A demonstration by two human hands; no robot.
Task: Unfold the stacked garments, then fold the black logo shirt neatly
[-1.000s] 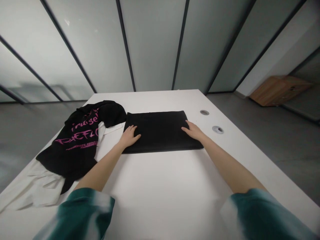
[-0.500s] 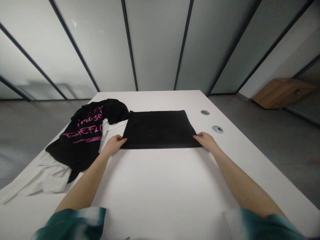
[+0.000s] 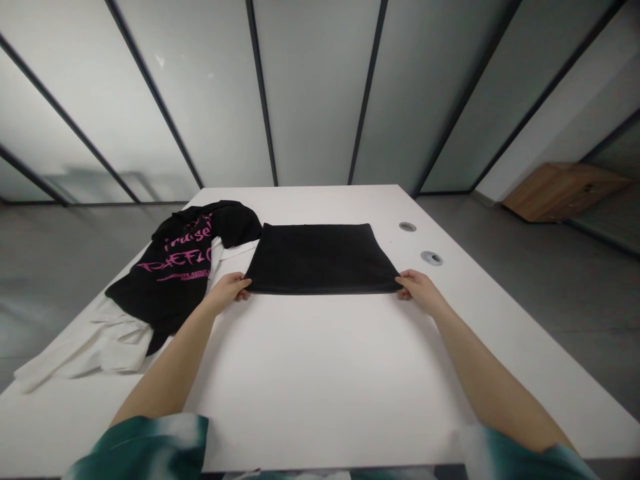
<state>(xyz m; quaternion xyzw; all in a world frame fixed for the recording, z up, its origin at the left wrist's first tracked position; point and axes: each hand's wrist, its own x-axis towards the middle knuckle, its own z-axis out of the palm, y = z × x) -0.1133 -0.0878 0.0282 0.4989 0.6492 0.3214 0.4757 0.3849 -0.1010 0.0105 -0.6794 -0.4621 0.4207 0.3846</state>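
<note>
A folded black garment [image 3: 320, 257] lies as a flat rectangle in the middle of the white table [image 3: 320, 387]. My left hand [image 3: 227, 292] pinches its near left corner. My right hand [image 3: 419, 291] pinches its near right corner. The near edge of the garment looks slightly raised off the table between my hands. Both forearms reach forward from teal and white sleeves.
A crumpled black shirt with pink lettering [image 3: 173, 270] lies left of the folded garment, on top of a white garment [image 3: 85, 350] that trails toward the near left. Two round cable holes [image 3: 431, 257] sit on the table's right side. A wooden cabinet [image 3: 560, 190] stands far right.
My hands slid from the top of the folded garment back to its near corners and closed on them. The near edge now lifts slightly.
</note>
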